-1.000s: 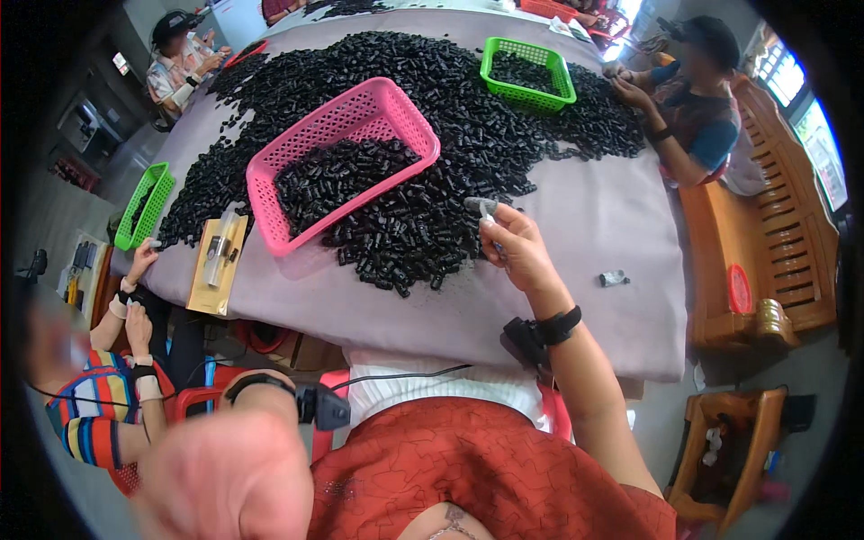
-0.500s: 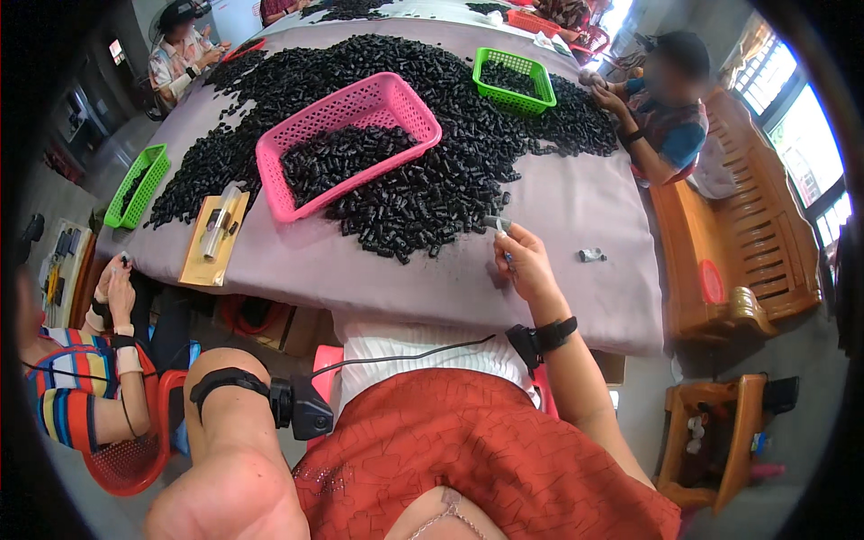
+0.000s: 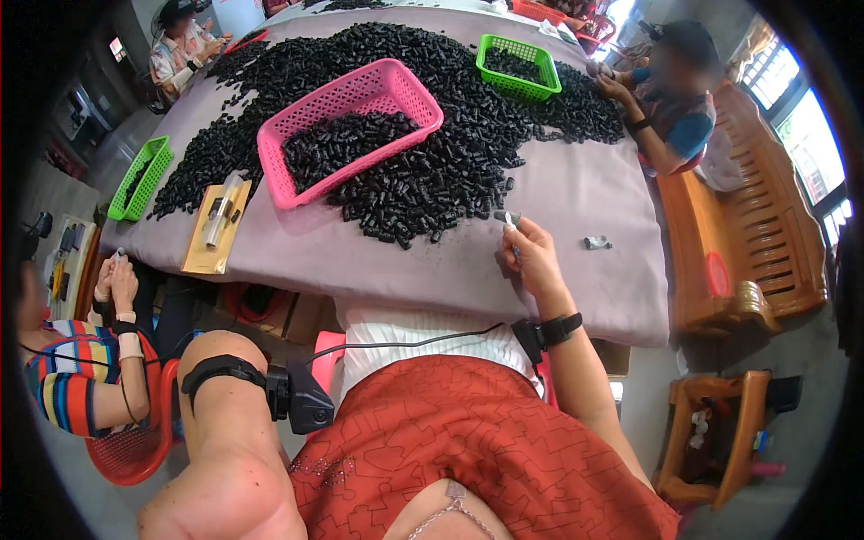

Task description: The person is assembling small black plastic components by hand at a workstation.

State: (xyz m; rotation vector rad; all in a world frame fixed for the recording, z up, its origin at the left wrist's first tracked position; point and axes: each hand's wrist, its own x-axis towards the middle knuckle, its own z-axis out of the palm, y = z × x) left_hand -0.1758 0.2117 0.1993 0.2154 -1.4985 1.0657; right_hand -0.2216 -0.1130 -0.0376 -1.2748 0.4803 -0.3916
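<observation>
My right hand (image 3: 531,250) is closed just above the table, beside the near right edge of a large heap of small black cylindrical pieces (image 3: 468,189). Its fingers pinch a small slim thing (image 3: 511,220) with a whitish part and a dark grey end; its kind is too small to make out. My left forearm is raised at the lower left, a black strap and small camera round the wrist. Of my left hand (image 3: 225,346) only a rounded bent part shows, its fingers hidden. On the cloth right of my right hand lies a small grey-and-clear piece (image 3: 597,243).
A pink basket (image 3: 279,191) partly filled with black pieces sits on the heap. Green baskets stand at the back right (image 3: 551,74) and left edge (image 3: 135,212). A yellow board (image 3: 209,261) carries a clear tube. Co-workers sit around; a wooden bench (image 3: 765,216) is at right.
The whole view has shifted slightly. My right hand sits a little farther right in the picture, still pinching the small thing. The left arm stays raised.
</observation>
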